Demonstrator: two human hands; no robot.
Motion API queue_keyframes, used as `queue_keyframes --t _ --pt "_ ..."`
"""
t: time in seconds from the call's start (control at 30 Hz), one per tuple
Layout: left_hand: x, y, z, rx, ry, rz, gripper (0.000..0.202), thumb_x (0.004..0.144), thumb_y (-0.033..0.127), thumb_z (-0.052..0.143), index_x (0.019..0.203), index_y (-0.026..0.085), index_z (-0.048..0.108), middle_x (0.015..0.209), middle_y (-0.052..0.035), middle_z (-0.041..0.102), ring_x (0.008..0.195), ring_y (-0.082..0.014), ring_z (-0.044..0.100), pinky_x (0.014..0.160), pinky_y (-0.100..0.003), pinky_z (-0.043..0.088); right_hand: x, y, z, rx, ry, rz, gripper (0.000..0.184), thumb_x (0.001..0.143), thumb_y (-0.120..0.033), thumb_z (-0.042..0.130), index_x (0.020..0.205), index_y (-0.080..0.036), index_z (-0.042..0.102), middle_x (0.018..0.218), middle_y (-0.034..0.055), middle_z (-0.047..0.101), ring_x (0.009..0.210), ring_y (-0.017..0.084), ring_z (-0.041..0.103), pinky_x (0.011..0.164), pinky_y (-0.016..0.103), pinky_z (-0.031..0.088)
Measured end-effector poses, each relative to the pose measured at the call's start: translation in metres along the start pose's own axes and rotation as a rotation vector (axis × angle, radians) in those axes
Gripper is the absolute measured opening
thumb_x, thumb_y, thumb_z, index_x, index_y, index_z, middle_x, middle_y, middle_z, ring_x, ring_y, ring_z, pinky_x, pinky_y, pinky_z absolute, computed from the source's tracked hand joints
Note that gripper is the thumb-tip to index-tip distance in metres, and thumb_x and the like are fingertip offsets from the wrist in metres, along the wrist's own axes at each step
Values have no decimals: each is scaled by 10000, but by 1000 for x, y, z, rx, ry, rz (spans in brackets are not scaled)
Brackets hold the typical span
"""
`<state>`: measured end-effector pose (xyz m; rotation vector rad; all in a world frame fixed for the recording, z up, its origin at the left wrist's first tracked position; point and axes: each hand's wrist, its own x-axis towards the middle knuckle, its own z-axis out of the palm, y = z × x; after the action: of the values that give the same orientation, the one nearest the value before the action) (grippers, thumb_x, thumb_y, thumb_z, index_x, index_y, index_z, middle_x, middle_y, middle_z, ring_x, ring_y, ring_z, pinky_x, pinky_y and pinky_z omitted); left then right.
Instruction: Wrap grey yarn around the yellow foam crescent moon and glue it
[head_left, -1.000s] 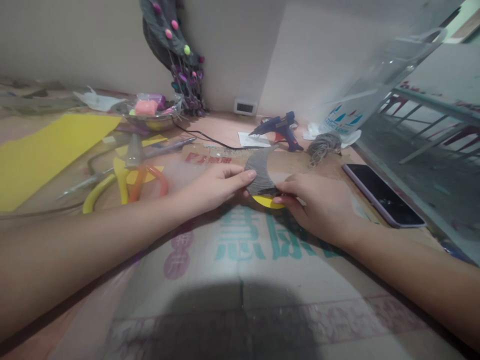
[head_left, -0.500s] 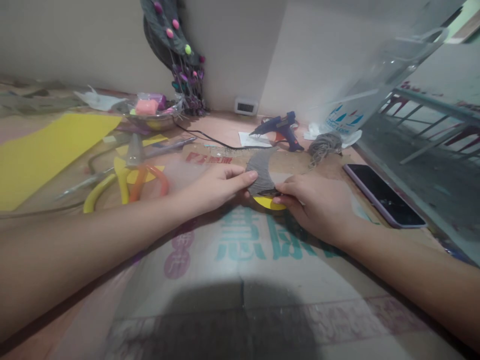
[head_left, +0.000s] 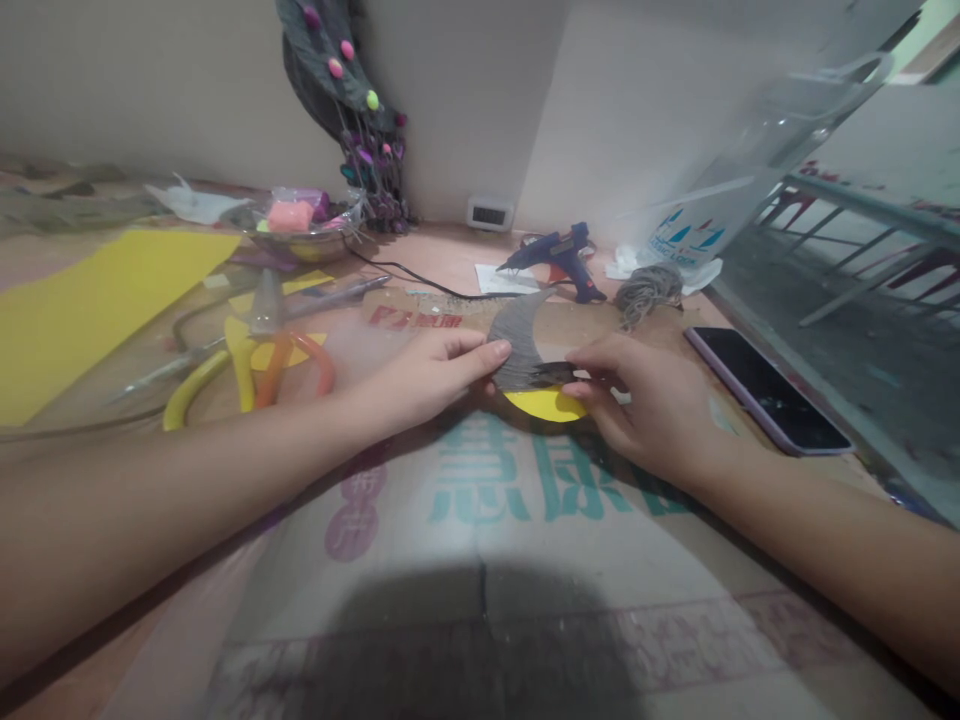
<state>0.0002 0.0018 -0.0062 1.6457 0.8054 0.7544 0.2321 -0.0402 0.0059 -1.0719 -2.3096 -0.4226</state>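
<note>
A crescent-shaped piece, yellow (head_left: 545, 404) at its lower end and wound with grey twine (head_left: 517, 345) over the rest, lies on printed cardboard (head_left: 487, 500). My left hand (head_left: 420, 375) pinches its left edge between thumb and fingers. My right hand (head_left: 645, 400) is at its lower right, fingertips pinched on the dark twine end where grey meets yellow.
A blue glue gun (head_left: 559, 255) with a black cord lies behind, beside a ball of twine (head_left: 645, 290). A phone (head_left: 765, 385) rests at the right. Yellow and orange-handled pliers (head_left: 247, 365), a yellow sheet (head_left: 82, 310) and a bowl of craft bits (head_left: 300, 230) sit at the left.
My right hand has shifted slightly right, uncovering more of the yellow end. The left hand has stayed in place on the crescent.
</note>
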Motion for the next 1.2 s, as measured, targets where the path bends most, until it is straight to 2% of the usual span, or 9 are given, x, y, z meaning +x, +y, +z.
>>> queue_keyframes --t 0.53,0.8,1.03,1.2 --pt "-1 3 0 30 -8 1 346 885 465 503 740 164 590 683 12 557 563 -91 426 528 -212 332 -1 1 1 -83 -37 -49 173 927 -319 523 903 -197 642 769 38 693 684 177 626 628 292 422" --pt "-1 0 0 14 -7 -10 354 872 480 514 739 163 598 684 6 574 562 -95 439 536 -218 346 -1 1 1 -90 -61 -16 187 925 -327 521 906 -191 648 787 48 693 686 178 621 628 292 418" --pt "-1 1 1 4 -3 -15 348 869 472 518 736 159 588 689 -1 556 573 -95 430 510 -210 326 1 -1 0 -124 -42 -66 202 938 -310 504 868 -187 649 747 38 685 671 173 616 621 288 409" --pt "0 1 1 21 -2 -10 347 864 471 520 729 158 588 695 -6 563 600 -106 459 544 -220 357 2 -2 0 -132 -51 -61 226 940 -325 498 850 -190 655 727 40 682 651 177 606 598 292 396"
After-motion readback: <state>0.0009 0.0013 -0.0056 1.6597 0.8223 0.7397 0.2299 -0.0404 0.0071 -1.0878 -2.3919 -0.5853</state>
